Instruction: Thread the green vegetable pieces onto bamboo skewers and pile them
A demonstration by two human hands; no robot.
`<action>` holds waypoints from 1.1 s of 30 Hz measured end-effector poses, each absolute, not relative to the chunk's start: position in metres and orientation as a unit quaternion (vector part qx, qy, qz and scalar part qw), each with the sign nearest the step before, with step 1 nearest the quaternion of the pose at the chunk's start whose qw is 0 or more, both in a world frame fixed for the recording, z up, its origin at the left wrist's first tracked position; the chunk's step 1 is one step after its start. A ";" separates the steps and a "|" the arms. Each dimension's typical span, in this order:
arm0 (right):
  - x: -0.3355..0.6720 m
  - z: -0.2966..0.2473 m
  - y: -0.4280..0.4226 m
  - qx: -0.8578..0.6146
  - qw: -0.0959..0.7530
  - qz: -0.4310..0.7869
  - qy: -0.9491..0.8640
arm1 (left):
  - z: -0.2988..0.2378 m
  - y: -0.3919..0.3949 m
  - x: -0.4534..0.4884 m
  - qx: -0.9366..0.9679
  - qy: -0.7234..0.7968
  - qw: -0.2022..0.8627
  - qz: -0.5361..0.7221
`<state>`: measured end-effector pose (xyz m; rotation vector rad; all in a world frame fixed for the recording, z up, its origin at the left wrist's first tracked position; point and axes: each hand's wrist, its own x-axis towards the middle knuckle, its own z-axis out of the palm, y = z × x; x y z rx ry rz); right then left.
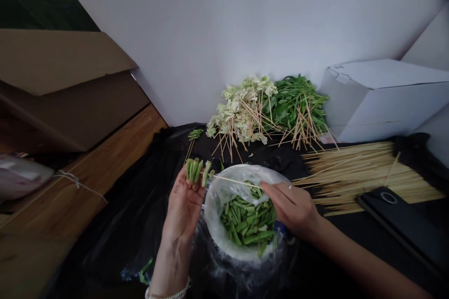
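With the grip of the left hand (184, 201) closed on bean pieces (195, 170) and the right hand (294, 205) pinching their skewer (235, 181) above the lined bowl (211, 224), threading appears early: few loaded bean sticks (195, 134) lie beyond, many cut beans (247, 219) remain.
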<state>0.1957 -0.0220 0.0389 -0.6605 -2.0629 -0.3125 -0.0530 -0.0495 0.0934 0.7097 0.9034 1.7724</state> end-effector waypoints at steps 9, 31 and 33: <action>0.184 0.034 -0.029 -0.263 0.500 -0.078 -0.822 | 0.075 -0.069 0.013 0.347 0.371 0.623 0.595; 0.194 0.038 -0.024 -0.207 0.434 -0.177 -0.859 | 0.050 0.159 -0.145 0.375 0.745 0.328 0.443; 0.198 0.037 -0.019 -0.213 0.429 -0.184 -0.858 | 0.043 0.172 -0.144 0.380 0.766 0.309 0.417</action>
